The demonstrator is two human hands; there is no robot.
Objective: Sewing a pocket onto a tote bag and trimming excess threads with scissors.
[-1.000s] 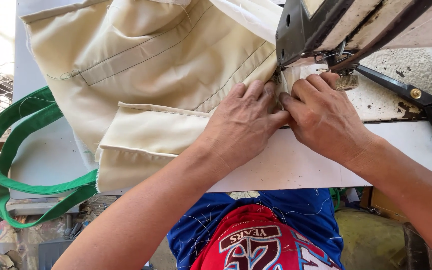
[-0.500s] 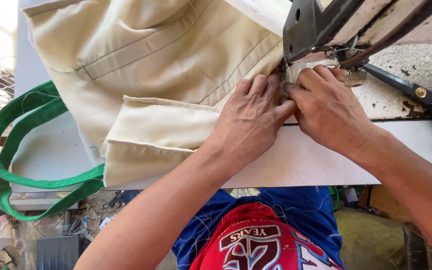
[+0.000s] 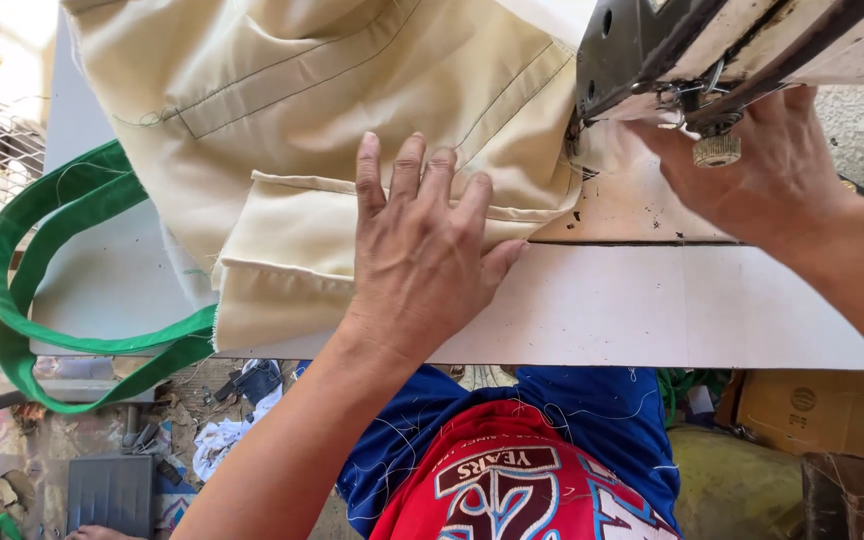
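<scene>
Sliding toward 9 o'clock, left hand is lying spread, pressing soft, limp cream canvas bag; right hand is resting at 3 o'clock, fingers hidden under sewing machine.

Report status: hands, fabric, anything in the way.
Left hand flat, open on cream fabric. Right hand open beside sewing machine head. Green strap hangs clear off table.

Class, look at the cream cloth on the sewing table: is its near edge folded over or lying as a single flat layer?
Folded. The cream cloth shows stacked layers with a turned-over hem edge beside the left hand, which lies flat on it with fingers spread.
</scene>
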